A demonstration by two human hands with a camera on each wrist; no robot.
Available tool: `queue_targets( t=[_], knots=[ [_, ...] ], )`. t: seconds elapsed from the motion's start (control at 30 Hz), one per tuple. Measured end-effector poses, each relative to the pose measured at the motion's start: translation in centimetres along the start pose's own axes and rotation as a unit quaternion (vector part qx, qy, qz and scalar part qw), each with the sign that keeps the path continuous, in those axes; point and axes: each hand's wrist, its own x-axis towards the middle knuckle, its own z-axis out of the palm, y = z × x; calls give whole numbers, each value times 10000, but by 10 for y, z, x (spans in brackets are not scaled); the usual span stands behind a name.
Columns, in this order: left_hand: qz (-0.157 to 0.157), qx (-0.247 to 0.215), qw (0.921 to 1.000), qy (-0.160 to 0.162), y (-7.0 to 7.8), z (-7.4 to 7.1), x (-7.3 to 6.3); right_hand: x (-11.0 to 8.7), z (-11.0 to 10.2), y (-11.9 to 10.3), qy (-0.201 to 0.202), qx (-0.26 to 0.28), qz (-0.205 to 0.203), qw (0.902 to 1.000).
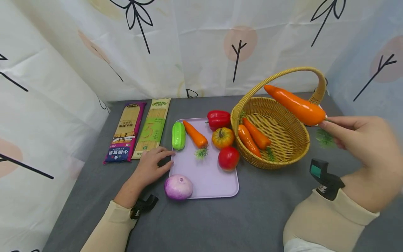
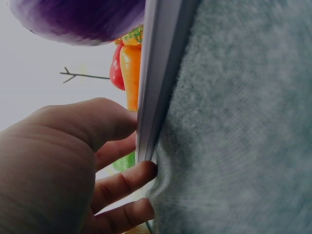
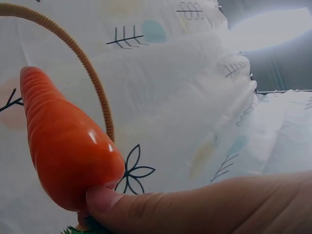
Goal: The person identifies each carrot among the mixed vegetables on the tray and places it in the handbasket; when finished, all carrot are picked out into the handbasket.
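Grey cloth (image 1: 258, 210), green packet (image 1: 151, 131) marked "3", right fingers (image 1: 339, 131) pinching carrot (image 1: 297, 105), left fingers (image 1: 163, 154) spread at tray (image 1: 207, 182)

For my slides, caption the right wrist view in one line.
The right hand holds an orange carrot by its leafy end, a woven basket handle and patterned curtain behind.

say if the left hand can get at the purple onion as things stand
Probably yes: the left hand rests at the tray, close to the purple onion, with nothing visible standing between them.
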Motion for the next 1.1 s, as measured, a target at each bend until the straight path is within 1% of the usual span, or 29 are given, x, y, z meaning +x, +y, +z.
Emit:
queue_targets(
  t=[0.1,0.23,0.37,0.53,0.7,0.8,0.97,1.1],
  knots=[
    [-21,-3,10000,-31,0,0,0,7,4,-2,-247,-200,-40,9995],
    [-31,-13,10000,-50,1,-1,0,18,12,-1,-415,-275,-71,9987],
    [-31,-41,10000,-35,2,-2,0,31,21,2,-596,-282,-159,9977],
    [3,-43,10000,-14,1,-2,1,47,32,7,-1003,-148,-296,9944],
    [7,-49,10000,-20,1,-2,1,59,45,7,-1340,-129,-300,9904],
    [11,-48,10000,-24,1,-2,1,65,53,6,-1535,-50,-277,9878],
    [7,-53,10000,-20,2,-2,1,72,63,4,-1797,36,-96,9837],
    [2,-65,10000,-16,1,-1,0,78,70,3,-2104,76,24,9776]
  ],
)
